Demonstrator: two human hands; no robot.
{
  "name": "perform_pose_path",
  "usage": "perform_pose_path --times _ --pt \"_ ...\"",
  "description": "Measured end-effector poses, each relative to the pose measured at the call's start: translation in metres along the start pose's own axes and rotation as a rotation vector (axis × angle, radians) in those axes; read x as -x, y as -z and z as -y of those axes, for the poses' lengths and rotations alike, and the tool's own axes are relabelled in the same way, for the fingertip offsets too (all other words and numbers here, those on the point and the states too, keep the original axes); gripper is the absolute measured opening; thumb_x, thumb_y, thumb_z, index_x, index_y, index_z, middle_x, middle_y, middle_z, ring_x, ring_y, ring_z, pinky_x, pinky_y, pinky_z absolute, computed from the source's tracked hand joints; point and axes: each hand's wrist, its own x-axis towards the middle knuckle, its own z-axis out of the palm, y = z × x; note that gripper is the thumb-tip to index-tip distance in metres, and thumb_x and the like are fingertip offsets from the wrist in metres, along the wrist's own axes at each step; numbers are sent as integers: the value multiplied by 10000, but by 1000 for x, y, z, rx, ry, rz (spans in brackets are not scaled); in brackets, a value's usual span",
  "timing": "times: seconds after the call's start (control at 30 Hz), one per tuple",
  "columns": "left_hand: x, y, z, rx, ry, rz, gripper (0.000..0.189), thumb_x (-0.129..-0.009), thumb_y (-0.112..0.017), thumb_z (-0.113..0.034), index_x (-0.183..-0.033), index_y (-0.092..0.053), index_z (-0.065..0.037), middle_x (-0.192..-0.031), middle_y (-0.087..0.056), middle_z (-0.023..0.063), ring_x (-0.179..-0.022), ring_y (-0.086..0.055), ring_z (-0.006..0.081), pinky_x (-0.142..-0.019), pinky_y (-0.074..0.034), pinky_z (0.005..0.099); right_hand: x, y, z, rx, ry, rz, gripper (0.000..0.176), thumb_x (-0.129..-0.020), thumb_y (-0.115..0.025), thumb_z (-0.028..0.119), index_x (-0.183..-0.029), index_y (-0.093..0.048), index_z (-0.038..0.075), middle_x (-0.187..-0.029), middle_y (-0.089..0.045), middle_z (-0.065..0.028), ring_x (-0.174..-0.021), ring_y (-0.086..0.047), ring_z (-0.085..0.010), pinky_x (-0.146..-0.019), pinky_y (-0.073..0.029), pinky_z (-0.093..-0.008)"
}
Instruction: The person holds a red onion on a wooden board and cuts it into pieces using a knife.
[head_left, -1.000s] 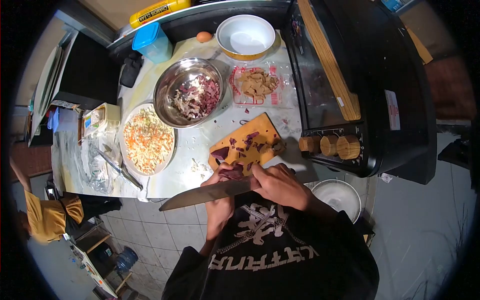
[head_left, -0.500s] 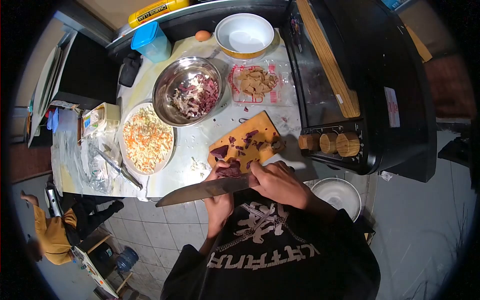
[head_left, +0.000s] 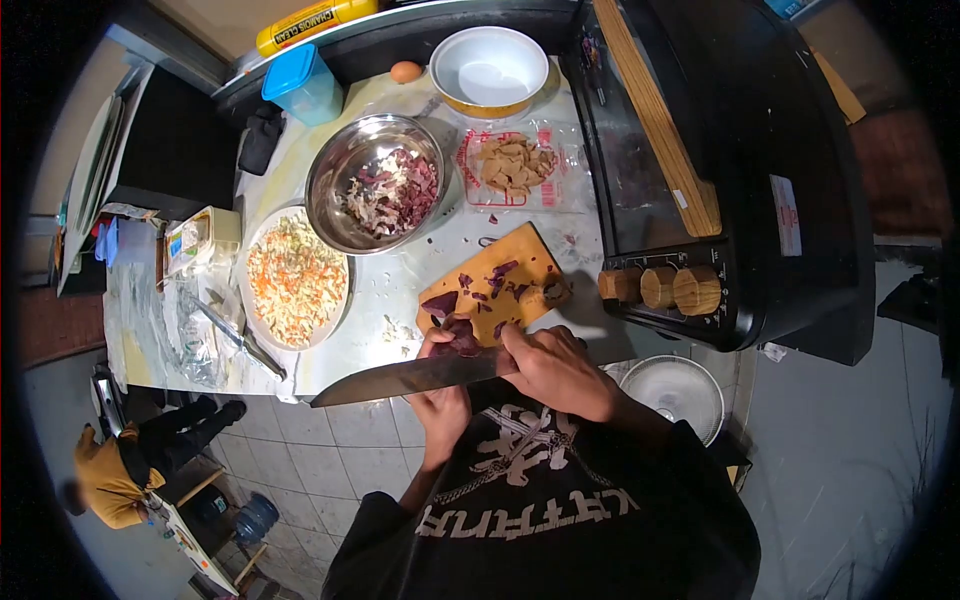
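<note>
My left hand (head_left: 441, 410) is closed round a dark purple chunk (head_left: 459, 338) at the near edge of the wooden cutting board (head_left: 480, 268). My right hand (head_left: 556, 372) grips a large knife (head_left: 410, 379), its broad blade pointing left across the front of my left hand and just below the chunk. Purple scraps and a larger purple piece (head_left: 440, 304) lie on the board. Behind the board, a plastic bag (head_left: 522, 166) bears light brown slices. A steel bowl (head_left: 375, 184) holds purple and white pieces. To its left sits a plate (head_left: 297, 277) of shredded white and orange food.
An egg (head_left: 406, 72) and a white bowl (head_left: 488, 70) stand at the back. A black oven (head_left: 740, 180) borders the right side. Another knife (head_left: 240, 338) lies on plastic at the left. A strainer (head_left: 673, 396) is below the counter. Another person (head_left: 110, 477) is at the lower left.
The purple chunk has turned slightly in my left hand, while the knife has shifted a little. The other person's arm, stretched out before, is now drawn in near the body.
</note>
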Motion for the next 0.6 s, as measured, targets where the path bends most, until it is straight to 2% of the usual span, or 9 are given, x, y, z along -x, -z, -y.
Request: perform_pose_path --times 0.07,0.1,0.2,0.33,0.4,0.5,0.6 --pt "2 0 2 -94 65 -5 212 -878 -512 30 -1081 -455 7 -961 -566 86 -917 -547 152 -786 -453 254 0 -5 0 -14 53 -39 237 -808 -624 174 -876 -501 -17 -604 -578 -210 -624 -607 -408 -565 -477 -460" --pt "2 0 4 -93 65 -4 212 -878 -512 30 -1081 -455 7 -961 -566 86 -917 -547 152 -786 -453 254 0 -6 -1 -27 106 -77 236 -797 -626 157 -891 -503 -20 -574 -554 -216 -591 -586 -421 -548 -459 -471" --pt "6 9 11 -92 50 22 215 -873 -520 34 -1077 -459 1 -978 -561 85 -895 -545 148 -772 -455 243 -2 -5 1 -70 100 -93 252 -799 -632 173 -900 -504 -20 -589 -562 -215 -595 -587 -421 -553 -460 -472" --pt "7 13 12 -55 60 -47 226 -849 -545 59 -1054 -473 -1 -1077 -557 123 -898 -548 152 -781 -459 245 -1 -5 -3 -83 89 -76 247 -801 -628 174 -893 -501 -17 -585 -561 -212 -596 -583 -422 -556 -458 -475" --pt "2 8 7 -28 53 -74 223 -842 -551 67 -1041 -478 0 -1100 -551 136 -897 -549 153 -789 -460 249 -2 -3 -4 -37 -1 13 261 -815 -639 188 -879 -497 -22 -668 -608 -214 -685 -626 -404 -600 -487 -466" --pt "3 -1 9 -1 -23 -114 221 -839 -567 67 -1039 -489 15 -1081 -550 148 -904 -550 173 -803 -462 274 -2 -5 -5 -86 27 -35 219 -804 -618 158 -871 -497 -12 -578 -554 -210 -600 -583 -416 -565 -457 -477" --pt "5 -4 14 -59 -94 -56 230 -841 -565 75 -1055 -499 25 -1116 -549 174 -945 -558 209 -840 -463 311 -4 -6 4 -59 110 -111 198 -811 -603 141 -869 -492 -13 -577 -549 -217 -597 -584 -413 -565 -457 -475"
